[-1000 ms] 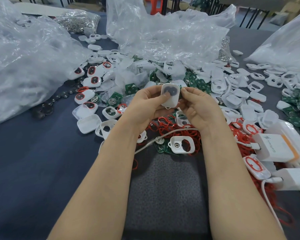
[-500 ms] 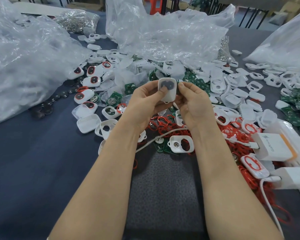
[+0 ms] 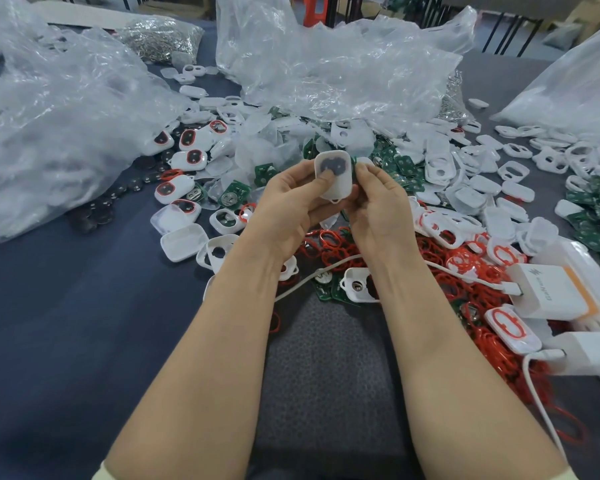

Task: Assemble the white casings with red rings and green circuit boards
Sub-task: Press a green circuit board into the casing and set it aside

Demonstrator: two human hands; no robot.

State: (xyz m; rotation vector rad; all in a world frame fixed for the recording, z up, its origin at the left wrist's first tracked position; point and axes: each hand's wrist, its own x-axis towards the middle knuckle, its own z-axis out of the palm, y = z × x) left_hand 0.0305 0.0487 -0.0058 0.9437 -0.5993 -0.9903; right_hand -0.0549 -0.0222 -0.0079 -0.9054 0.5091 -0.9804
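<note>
Since the earlier frame, both hands have carried the casing slightly farther from us. Clear plastic bags [image 3: 326, 74] lie beyond the hands on the grey table [image 3: 66, 323]. We hold our left hand [image 3: 291, 206] and right hand [image 3: 378, 209] close together, both pinching one white casing [image 3: 340, 190], the left thumb over its dark opening. Red rings [image 3: 328, 242] are piled just under the wrists. Green circuit boards [image 3: 407, 166] lie right of the fingertips.
</note>
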